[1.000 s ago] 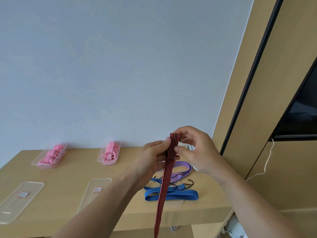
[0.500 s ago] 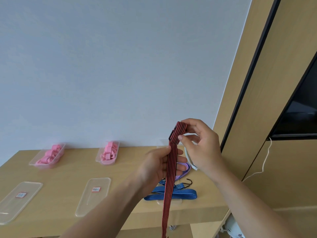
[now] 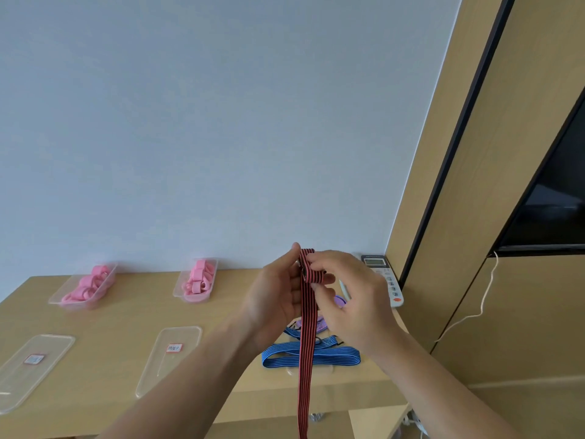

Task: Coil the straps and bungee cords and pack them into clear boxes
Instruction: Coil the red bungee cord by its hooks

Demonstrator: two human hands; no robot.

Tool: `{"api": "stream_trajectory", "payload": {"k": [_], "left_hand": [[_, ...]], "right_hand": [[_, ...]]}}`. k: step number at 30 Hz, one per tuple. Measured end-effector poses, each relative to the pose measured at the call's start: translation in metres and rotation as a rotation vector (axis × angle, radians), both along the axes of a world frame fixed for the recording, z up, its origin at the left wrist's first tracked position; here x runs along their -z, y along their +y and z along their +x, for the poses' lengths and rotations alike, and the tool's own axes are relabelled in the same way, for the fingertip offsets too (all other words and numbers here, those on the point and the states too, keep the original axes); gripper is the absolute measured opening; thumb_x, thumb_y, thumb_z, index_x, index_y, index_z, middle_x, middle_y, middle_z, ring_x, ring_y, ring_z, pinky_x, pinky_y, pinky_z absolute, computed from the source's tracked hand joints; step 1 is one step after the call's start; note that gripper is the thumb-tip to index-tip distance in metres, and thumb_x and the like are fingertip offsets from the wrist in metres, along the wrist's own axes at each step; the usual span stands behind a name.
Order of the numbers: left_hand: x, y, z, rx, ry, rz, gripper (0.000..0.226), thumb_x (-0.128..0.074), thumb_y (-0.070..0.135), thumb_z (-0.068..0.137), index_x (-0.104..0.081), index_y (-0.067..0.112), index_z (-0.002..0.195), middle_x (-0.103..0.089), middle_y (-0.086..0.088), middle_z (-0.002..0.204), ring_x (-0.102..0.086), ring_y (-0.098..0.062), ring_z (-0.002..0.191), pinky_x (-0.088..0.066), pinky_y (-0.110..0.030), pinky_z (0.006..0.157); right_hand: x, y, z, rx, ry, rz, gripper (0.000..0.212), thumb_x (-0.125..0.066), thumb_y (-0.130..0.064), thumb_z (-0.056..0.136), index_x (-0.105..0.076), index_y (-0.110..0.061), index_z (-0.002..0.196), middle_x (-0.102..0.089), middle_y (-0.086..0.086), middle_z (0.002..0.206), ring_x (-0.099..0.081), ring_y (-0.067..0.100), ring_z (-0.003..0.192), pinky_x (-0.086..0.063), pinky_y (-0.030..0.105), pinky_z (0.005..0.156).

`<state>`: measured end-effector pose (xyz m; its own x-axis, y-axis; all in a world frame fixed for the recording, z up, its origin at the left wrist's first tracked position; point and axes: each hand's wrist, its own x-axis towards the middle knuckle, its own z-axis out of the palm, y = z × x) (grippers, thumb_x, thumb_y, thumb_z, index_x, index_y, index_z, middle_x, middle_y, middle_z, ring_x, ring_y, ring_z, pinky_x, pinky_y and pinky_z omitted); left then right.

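Pinching a flat red-and-black striped elastic bungee strap mid-frame, left hand and right hand both gripping its folded top, tail hanging straight down.

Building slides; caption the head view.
Left hand and right hand coil a red striped cord above the wooden table.

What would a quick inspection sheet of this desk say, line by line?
Surface: wooden table, pale top.
Job's things: red-black strap held up, top folded over, tail hanging past the table edge; blue strap and purple strap lie loose; pink straps in left clear box, more in middle clear box; left lid and centre lid flat, labelled.
Clutter: desk phone at the back right corner.
Hands: left hand and right hand both pinch the strap's top.
Cables: white cable hangs down the wood panel.
Surroundings: pale wall, dark screen.
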<state>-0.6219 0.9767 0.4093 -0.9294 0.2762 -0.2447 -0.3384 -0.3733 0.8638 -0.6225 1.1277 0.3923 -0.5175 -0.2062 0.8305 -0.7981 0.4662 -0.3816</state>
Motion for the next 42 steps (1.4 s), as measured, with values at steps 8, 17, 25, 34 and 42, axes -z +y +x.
{"api": "stream_trajectory", "payload": {"k": [8,17,25,34,42], "left_hand": [[-0.003,0.0,-0.002,-0.057,0.02,0.001,0.032,-0.053,0.032,0.105,-0.074,0.008,0.1,-0.07,-0.009,0.08,-0.07,-0.021,0.07,-0.059,-0.046,0.085],[0.008,-0.003,-0.007,-0.034,0.121,-0.12,0.035,-0.045,0.025,0.109,-0.068,-0.001,0.108,-0.067,-0.01,0.087,-0.066,-0.022,0.074,-0.06,-0.039,0.072],[0.008,0.0,-0.001,-0.005,0.147,-0.158,0.036,-0.043,0.024,0.11,-0.069,0.001,0.119,-0.069,-0.017,0.094,-0.065,-0.033,0.088,-0.046,-0.064,0.107],[0.013,-0.003,0.002,0.014,0.112,-0.079,0.05,-0.064,0.035,0.096,-0.066,-0.007,0.123,-0.065,-0.027,0.11,-0.068,-0.044,0.111,-0.057,-0.05,0.099],[0.013,0.001,0.001,0.009,0.069,-0.127,0.046,-0.047,0.04,0.106,-0.069,0.001,0.119,-0.075,-0.022,0.114,-0.072,-0.029,0.091,-0.063,-0.038,0.08]], "right_hand": [[0.016,0.004,-0.002,0.006,0.085,0.17,0.016,-0.076,0.002,0.079,-0.071,-0.002,0.094,-0.07,0.006,0.116,-0.06,0.02,0.122,-0.051,0.035,0.099],[-0.003,0.006,-0.006,0.06,-0.076,0.079,0.011,-0.076,-0.011,0.079,-0.075,-0.015,0.089,-0.073,-0.008,0.09,-0.066,0.011,0.092,-0.052,0.033,0.081],[-0.019,0.008,-0.014,-0.022,-0.614,0.066,0.035,-0.075,-0.019,0.081,-0.069,-0.03,0.113,-0.068,-0.019,0.108,-0.059,0.002,0.11,-0.053,0.037,0.091],[-0.025,0.015,-0.012,0.013,-0.592,-0.041,0.034,-0.083,-0.011,0.072,-0.072,-0.029,0.098,-0.072,-0.018,0.098,-0.064,0.002,0.103,-0.052,0.037,0.093],[-0.032,0.014,-0.011,0.038,-0.472,-0.137,0.045,-0.08,0.001,0.075,-0.065,-0.036,0.096,-0.072,-0.015,0.091,-0.069,0.008,0.079,-0.058,0.032,0.078]]}}
